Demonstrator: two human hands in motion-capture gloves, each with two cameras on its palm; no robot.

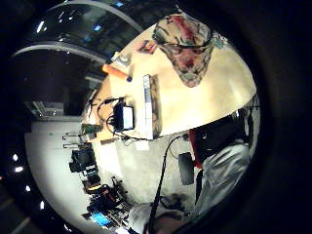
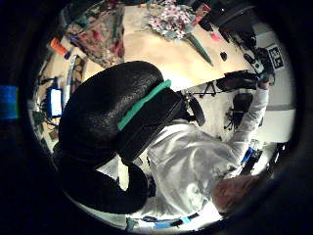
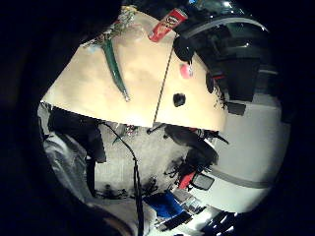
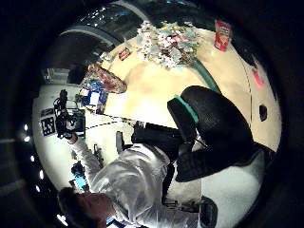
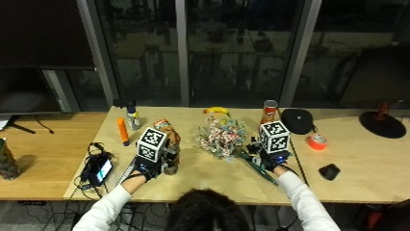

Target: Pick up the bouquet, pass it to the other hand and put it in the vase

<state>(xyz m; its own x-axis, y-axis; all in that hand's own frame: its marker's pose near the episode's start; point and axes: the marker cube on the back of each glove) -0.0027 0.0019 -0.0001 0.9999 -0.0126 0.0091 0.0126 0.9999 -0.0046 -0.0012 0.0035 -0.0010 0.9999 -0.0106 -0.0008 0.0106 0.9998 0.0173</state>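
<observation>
Your frilly pink-and-white bouquet [image 5: 221,136] with its long green wrapped stem lies mid-table, right of the patterned, tapering vase [image 5: 169,144]. Your left hand [image 5: 146,167] hovers beside the vase, your right hand [image 5: 274,160] over the stem; I cannot tell either grip.

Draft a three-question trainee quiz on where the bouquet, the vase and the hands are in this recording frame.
1. True or false: the bouquet already stands in the vase.
2. Which hand hovers near the bouquet's green stems? A) left hand B) right hand
3. Fill in: the bouquet lies on the ___.

Key: 1 false, it lies flat between the hands, the vase beside the left hand; 2 B; 3 table.
</observation>
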